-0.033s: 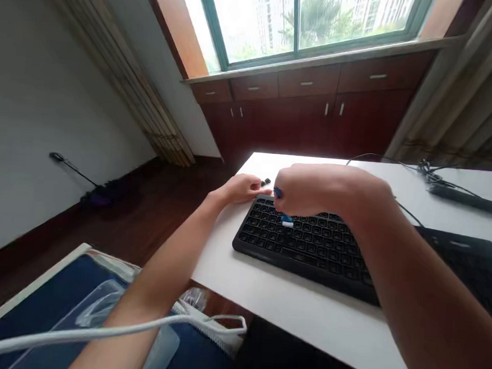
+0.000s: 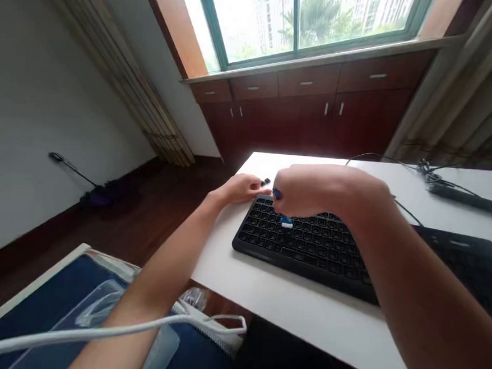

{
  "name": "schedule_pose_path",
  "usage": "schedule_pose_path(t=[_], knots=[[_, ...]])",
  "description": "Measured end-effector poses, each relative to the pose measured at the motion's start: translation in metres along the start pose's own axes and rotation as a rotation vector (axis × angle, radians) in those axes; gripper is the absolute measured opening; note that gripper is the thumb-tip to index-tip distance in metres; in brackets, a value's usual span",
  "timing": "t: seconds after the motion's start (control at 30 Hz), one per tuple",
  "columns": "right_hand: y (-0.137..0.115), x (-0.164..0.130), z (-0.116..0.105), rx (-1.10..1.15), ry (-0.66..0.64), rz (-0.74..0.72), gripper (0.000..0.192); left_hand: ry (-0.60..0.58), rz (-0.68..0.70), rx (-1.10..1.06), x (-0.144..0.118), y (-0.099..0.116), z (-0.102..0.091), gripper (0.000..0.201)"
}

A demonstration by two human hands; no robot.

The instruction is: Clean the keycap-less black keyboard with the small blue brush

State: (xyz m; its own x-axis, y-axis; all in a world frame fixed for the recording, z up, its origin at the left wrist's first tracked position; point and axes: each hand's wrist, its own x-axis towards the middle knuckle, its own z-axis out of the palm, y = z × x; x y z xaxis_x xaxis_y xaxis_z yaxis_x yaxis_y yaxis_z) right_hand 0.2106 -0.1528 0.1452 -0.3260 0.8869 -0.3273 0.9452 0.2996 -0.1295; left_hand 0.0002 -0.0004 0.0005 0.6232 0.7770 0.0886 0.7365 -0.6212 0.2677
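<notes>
A black keyboard with its keycaps off lies on the white table, rows of bare key sockets showing. My right hand is closed round a small blue brush. Most of the handle is hidden in the fist; its white bristles point down at the sockets in the left half. At the keyboard's far left corner, my left hand rests on the tabletop with its fingers gripping the edge. A few small black pieces, perhaps keycaps, lie just beyond the left fingertips.
A dark flat device lies right of the keyboard, partly behind my right forearm. Farther back are a black power strip and tangled cables. The white table ends at the left and front. Below left stands a blue chair-like surface with clear plastic.
My right hand and the brush have shifted very slightly to the left. The left hand and the keyboard stay put.
</notes>
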Motion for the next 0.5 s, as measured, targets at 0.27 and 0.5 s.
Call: schedule_pose_path(t=[0.27,0.5], knots=[[-0.0040,0.0027,-0.0004,0.023,-0.096,0.020,0.018,-0.012,0.009,-0.007,-0.0005,0.0043,-0.0022,0.049],[-0.0029,0.0038,0.0001,0.024,-0.092,0.018,0.018,-0.016,0.009,-0.021,-0.0014,0.0050,-0.0033,0.047]])
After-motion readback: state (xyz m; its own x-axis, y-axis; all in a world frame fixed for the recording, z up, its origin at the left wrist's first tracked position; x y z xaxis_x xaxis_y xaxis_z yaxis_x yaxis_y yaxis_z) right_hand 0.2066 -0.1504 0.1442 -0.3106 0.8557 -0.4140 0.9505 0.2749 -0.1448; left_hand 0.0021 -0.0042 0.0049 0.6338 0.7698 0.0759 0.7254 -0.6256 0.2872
